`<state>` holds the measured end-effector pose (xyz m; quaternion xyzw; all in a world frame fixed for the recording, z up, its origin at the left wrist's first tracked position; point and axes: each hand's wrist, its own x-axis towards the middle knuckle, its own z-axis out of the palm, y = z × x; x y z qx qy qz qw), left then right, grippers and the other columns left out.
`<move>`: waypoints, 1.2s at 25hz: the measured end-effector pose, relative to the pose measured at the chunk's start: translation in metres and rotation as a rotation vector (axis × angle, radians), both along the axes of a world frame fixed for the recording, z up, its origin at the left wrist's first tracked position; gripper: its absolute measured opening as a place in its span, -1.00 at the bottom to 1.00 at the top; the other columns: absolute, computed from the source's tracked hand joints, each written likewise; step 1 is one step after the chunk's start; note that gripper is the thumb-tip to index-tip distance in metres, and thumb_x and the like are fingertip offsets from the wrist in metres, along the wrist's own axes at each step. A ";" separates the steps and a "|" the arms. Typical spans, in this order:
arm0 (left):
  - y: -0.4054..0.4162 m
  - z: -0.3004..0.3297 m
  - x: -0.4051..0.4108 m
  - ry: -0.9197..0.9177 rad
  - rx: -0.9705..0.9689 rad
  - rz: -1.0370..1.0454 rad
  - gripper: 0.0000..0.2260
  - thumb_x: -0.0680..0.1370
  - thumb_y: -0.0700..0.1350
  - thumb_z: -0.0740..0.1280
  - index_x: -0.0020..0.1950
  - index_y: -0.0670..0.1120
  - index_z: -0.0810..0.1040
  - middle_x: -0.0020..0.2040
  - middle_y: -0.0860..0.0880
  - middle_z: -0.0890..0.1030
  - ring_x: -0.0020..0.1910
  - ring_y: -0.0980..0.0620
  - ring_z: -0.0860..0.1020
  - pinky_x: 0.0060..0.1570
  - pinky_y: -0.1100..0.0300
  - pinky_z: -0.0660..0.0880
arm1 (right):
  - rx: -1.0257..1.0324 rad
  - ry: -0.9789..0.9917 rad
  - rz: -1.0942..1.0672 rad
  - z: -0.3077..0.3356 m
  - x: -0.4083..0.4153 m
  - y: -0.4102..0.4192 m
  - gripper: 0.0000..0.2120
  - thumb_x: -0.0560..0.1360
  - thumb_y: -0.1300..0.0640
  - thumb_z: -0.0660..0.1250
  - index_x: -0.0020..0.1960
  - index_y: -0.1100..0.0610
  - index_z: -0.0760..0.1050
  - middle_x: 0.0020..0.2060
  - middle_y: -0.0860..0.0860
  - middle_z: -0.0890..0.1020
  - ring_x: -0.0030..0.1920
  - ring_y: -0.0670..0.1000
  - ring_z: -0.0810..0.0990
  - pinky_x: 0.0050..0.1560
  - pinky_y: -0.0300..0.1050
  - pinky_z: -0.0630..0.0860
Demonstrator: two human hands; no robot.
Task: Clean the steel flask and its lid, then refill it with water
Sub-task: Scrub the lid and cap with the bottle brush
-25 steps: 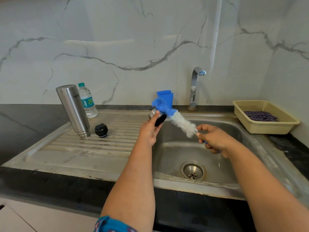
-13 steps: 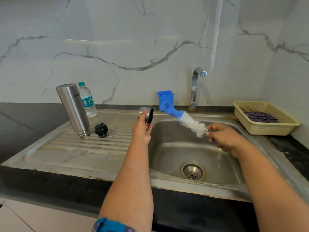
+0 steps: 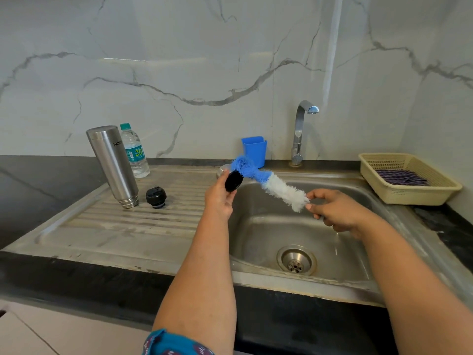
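The steel flask [image 3: 112, 163] stands upside down on the sink's ribbed drainboard [image 3: 143, 219] at the left. Its black stopper [image 3: 156, 197] lies beside it. My left hand [image 3: 220, 198] holds the flask's steel cap [image 3: 231, 179], black inside, over the basin's left edge. My right hand [image 3: 335, 211] grips the handle of a blue and white bottle brush [image 3: 268, 181]. The brush's blue tip touches the cap's rim. The handle is hidden in my fist.
A plastic water bottle [image 3: 134, 152] stands behind the flask. A blue holder [image 3: 254, 149] and the tap [image 3: 299, 131] sit at the back of the basin [image 3: 294, 226]. A beige basket [image 3: 407, 180] holding a striped cloth is on the right counter.
The brush moved back left against the cap after being pulled away. My left hand turned the cap so its black inside faces me.
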<state>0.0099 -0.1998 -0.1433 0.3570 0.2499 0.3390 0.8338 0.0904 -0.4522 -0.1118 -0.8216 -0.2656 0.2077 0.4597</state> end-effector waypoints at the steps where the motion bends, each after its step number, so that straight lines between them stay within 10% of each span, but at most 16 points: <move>1: -0.002 0.001 -0.001 -0.011 0.016 -0.023 -0.73 0.50 -0.11 0.47 0.13 -0.18 0.56 0.13 -0.18 0.65 0.12 -0.05 0.63 0.19 0.07 0.56 | 0.002 0.008 -0.001 0.000 0.000 0.000 -0.79 0.58 0.14 0.29 0.20 -0.01 0.47 -0.32 0.05 0.48 -0.50 -0.09 0.23 -0.57 -0.28 0.14; 21: -0.016 0.004 0.003 -0.005 -0.013 -0.084 -0.76 0.59 -0.09 0.35 0.18 -0.20 0.50 0.11 -0.22 0.62 0.07 -0.06 0.62 -0.15 0.13 0.63 | 0.020 -0.039 -0.016 -0.001 -0.013 0.008 -0.76 0.59 0.14 0.26 -0.24 0.10 0.57 -0.43 0.00 0.43 -0.51 -0.07 0.23 -0.55 -0.25 0.17; 30: -0.023 0.013 -0.001 -0.042 -0.083 -0.140 -0.56 0.43 -0.05 0.52 0.17 -0.21 0.45 0.20 -0.26 0.51 0.20 -0.20 0.54 0.13 -0.14 0.57 | -0.028 -0.088 -0.020 -0.001 -0.010 0.007 -0.72 0.58 0.14 0.28 -0.30 0.03 0.55 -0.52 -0.07 0.43 -0.54 -0.08 0.23 -0.55 -0.25 0.18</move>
